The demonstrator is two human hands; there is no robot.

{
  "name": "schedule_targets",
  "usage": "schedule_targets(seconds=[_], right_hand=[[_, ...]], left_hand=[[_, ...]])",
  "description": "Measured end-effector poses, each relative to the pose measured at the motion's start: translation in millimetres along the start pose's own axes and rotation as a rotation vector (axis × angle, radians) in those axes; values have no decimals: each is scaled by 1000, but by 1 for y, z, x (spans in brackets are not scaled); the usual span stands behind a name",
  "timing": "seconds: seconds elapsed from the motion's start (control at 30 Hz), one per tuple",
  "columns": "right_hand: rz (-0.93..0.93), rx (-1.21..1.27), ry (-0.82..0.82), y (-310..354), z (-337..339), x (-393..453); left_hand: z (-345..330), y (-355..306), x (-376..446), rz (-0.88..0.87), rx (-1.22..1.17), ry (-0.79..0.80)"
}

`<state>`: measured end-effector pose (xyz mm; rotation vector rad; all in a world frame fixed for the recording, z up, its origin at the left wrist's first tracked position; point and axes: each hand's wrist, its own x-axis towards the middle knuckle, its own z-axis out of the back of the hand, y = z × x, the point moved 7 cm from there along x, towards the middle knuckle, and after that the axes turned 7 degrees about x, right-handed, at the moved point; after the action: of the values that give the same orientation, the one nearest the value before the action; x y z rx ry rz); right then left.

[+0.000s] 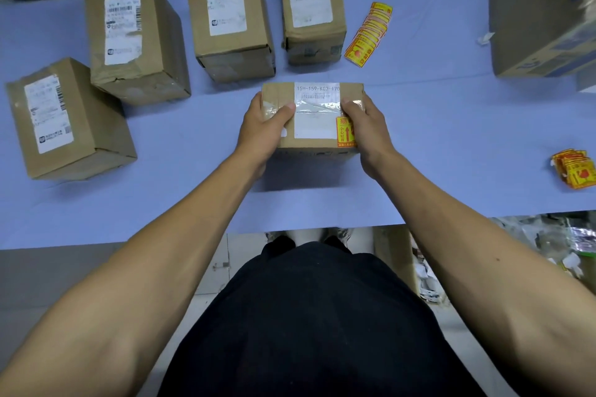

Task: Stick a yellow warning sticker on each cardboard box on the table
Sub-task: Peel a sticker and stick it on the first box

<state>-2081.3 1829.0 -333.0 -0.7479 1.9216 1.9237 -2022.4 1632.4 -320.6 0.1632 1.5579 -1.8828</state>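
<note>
Four unstickered boxes (138,42) stand in the upper left of the frame. At centre, the left hand (264,129) and right hand (364,129) grasp the box (312,113) by its short ends, fingers curled round it, above the surface (451,138). Its sticker (345,132) lies under the right thumb. The sticker strip (367,34) lies upper right, nearer the right hand.

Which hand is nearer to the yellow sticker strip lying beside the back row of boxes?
Right. The right hand grips the held box just below the sticker strip; the left hand grips the box's opposite side, farther away.
</note>
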Motion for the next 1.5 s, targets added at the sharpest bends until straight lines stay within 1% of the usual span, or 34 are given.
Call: schedule_targets(seconds=[0.17,0.4,0.57,0.67,0.83,1.03,1.13,1.3,1.4,1.5], right_hand=[[69,53,-45,40,39,4],[122,85,-139,80,120,20],[115,56,-139,95,166,49],[90,49,-119,99,181,69],[78,41,-129,103,201,101],[27,-12,-140,102,215,130],[47,-61,-142,102,219,140],[96,-131,-139,100,220,143],[91,-132,-142,99,222,143],[94,-186,-152,101,221,141]], left_hand=[[-38,-47,6,-50,-8,66],[-123,-99,23,-115,-21,174],[-175,-117,46,-95,18,206],[-192,-123,57,-86,40,211],[-220,-129,74,-50,28,222],[-241,-127,95,-8,56,219],[-244,-123,101,12,49,204],[-242,-121,103,-19,108,193],[-238,-127,99,-61,211,165],[-231,-144,95,-145,443,77]])
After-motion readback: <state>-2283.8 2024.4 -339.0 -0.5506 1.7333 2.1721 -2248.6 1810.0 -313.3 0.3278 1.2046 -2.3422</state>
